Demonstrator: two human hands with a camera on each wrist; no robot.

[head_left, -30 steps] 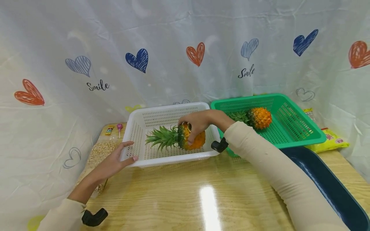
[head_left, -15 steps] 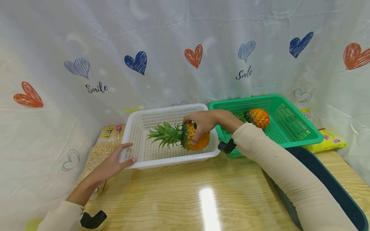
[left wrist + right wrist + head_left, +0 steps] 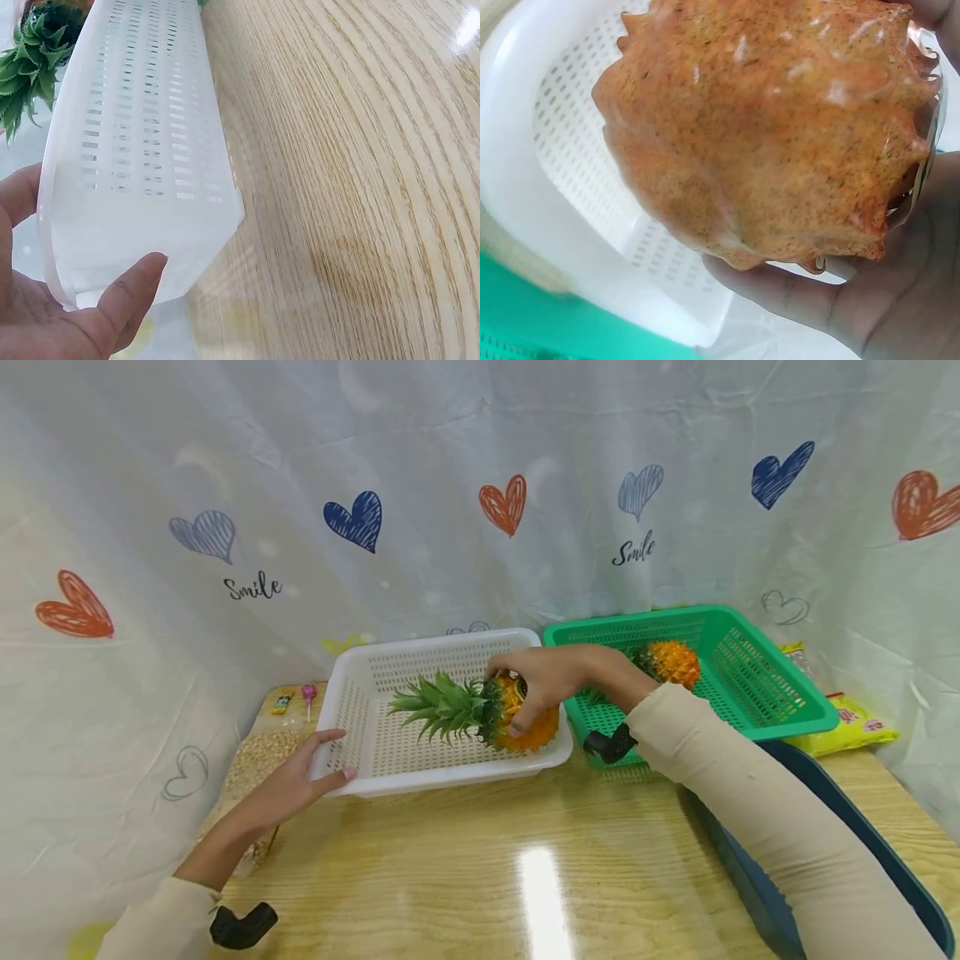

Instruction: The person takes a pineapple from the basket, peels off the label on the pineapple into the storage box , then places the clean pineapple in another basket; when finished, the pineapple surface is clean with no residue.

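Observation:
A pineapple [image 3: 545, 733] with green leaves lies sideways at the right part of a white plastic basket [image 3: 450, 780], its leaves pointing left. My right hand [image 3: 551, 677] grips its orange body from above. In the right wrist view, fingers and thumb curl round the spiky pineapple [image 3: 757, 135], close over the basket's end. My left hand [image 3: 296, 781] holds the white basket by its left end. In the left wrist view, the thumb [image 3: 139, 289] presses the outer wall and a finger reaches over the rim of the basket [image 3: 142, 232].
A green basket [image 3: 787, 728] with another pineapple [image 3: 675, 663] stands right of the white one. A dark blue tray [image 3: 847, 810] lies at right, beside a yellow packet [image 3: 855, 727]. At left are a bag of beige kernels [image 3: 258, 760], a lollipop [image 3: 309, 692] and a small sweet [image 3: 282, 702].
My right hand has moved the pineapple rightward, toward the white basket's right end. My left hand stays on the basket's left end.

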